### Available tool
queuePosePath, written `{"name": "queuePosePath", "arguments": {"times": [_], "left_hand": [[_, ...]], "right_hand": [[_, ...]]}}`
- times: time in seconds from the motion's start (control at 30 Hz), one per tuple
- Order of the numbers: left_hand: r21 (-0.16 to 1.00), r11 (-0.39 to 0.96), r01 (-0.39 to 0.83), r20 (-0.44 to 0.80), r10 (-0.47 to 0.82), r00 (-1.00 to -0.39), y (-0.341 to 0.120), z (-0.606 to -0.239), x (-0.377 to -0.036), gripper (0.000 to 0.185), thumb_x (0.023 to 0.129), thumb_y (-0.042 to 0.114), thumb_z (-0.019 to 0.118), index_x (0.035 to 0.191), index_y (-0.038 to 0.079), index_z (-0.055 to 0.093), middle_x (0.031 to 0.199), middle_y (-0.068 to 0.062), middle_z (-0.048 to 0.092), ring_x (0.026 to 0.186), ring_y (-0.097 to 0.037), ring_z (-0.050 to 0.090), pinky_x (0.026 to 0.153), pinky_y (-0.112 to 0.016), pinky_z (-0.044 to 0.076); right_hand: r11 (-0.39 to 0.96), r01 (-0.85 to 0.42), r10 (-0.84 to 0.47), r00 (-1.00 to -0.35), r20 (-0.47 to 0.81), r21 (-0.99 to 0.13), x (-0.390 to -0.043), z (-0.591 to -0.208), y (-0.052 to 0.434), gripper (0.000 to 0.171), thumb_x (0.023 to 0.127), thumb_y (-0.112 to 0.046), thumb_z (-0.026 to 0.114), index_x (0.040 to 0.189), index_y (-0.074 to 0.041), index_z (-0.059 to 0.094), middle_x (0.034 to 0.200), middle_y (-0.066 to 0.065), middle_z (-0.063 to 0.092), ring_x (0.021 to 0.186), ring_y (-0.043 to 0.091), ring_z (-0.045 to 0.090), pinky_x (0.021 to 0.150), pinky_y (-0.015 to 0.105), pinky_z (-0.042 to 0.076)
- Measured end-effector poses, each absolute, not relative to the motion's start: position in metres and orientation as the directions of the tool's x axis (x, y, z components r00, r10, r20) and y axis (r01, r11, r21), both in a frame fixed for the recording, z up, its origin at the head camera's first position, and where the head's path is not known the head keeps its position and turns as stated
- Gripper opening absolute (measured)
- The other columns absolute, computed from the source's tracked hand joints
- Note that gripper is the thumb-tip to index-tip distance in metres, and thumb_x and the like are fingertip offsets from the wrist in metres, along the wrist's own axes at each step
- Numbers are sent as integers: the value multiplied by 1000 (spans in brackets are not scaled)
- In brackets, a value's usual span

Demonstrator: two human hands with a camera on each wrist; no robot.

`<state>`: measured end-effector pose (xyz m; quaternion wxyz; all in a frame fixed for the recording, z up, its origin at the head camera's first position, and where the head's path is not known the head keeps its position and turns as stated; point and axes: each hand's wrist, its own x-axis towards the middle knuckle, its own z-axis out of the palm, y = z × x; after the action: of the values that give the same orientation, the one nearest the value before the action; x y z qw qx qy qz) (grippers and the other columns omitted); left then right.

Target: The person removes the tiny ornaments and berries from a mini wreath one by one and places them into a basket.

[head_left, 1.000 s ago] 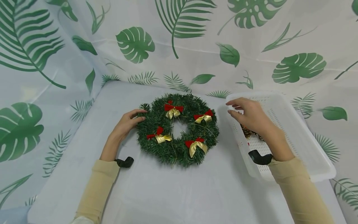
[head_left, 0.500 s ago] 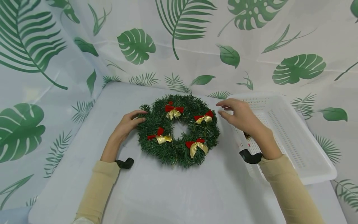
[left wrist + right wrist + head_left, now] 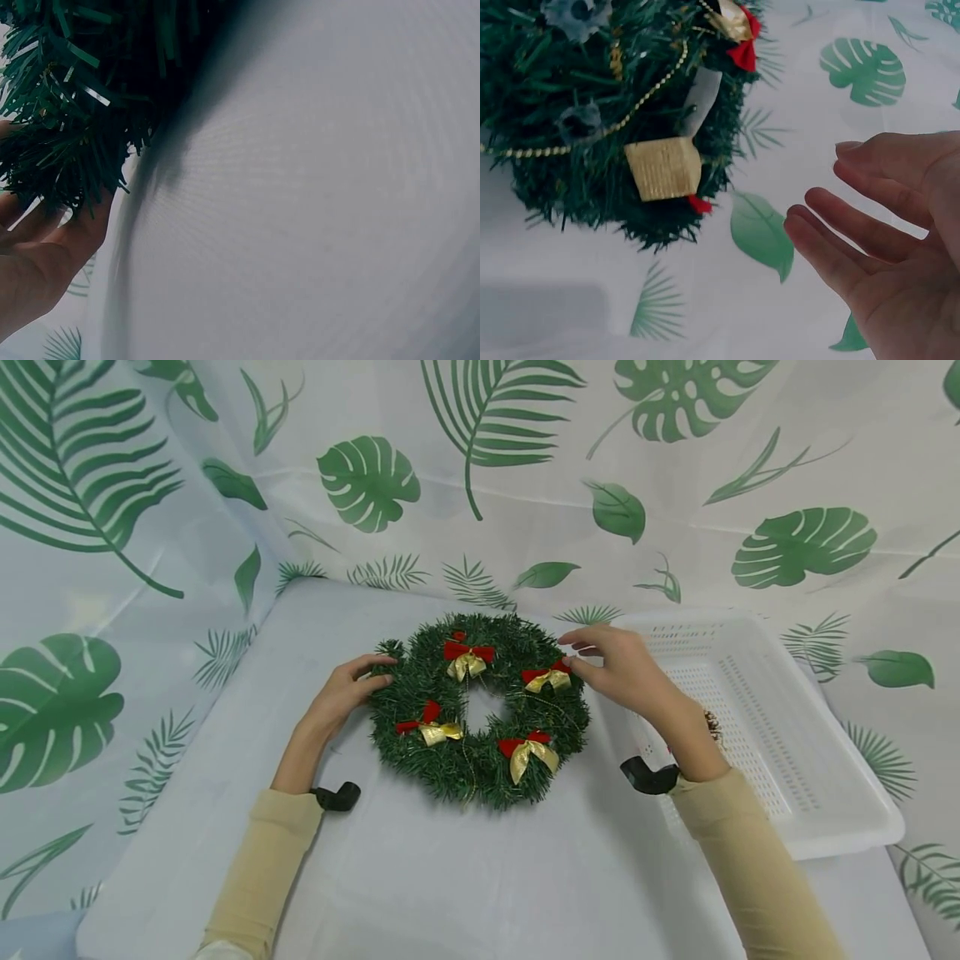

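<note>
Left hand (image 3: 339, 693) is touching the wreath (image 3: 477, 708) at center frame, fingers relaxed. Right hand (image 3: 626, 672) is hovering, fingers apart, hiding the basket (image 3: 757, 643) contents.

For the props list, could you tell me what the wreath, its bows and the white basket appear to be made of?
Wreath: likely plastic tinsel; flat, stiff, slightly glossy green needles.
Bows: shiny gold ribbon, ribbed weave in the right wrist view, with matte red, possibly felt, pieces.
Basket: seemingly moulded white plastic; smooth rim, perforated walls and floor.

One wreath (image 3: 477, 710), four bows (image 3: 467, 657), one basket (image 3: 780, 727).
</note>
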<state>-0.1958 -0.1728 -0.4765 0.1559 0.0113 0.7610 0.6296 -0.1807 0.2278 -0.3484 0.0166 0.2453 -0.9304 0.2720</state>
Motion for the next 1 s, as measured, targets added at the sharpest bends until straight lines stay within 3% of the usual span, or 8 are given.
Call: {"name": "queuePosePath", "arguments": {"times": [0.17,0.4,0.7,1.0], "left_hand": [[964,210,-164,-209,218,-953,-173,-477,-196,45,104,24,63,147,11,56,169,-11,27,144,-38,42,100,-48,44],[965,216,-150,-197,216,-956,-173,-476,-195,45,103,24,63,146,11,57,169,-12,27,149,-38,37,105,-52,42],[964,222,-148,-195,211,-958,-175,-477,-196,44,103,24,64,145,11,58,168,-12,29,148,-37,39,102,-48,43],[968,211,-132,-179,225,-958,-174,-478,-195,44,104,23,63,145,9,57,168,-13,28,146,-38,40,97,-45,44]], "right_hand": [[727,-477,-467,-871,153,-495,-184,-351,219,28,97,-4,69,124,4,70,125,24,69,109,41,69,95,52,56],[720,-464,-477,-871,119,-515,-195,-357,209,29,98,-5,69,126,4,69,127,23,68,114,41,67,97,50,56],[719,-479,-496,-861,110,-504,-205,-361,194,31,99,-8,68,128,1,69,126,22,70,112,39,68,95,51,56],[709,-427,-480,-875,59,-562,-212,-371,182,33,100,-7,67,132,2,67,130,23,67,117,39,66,99,51,54]]}}
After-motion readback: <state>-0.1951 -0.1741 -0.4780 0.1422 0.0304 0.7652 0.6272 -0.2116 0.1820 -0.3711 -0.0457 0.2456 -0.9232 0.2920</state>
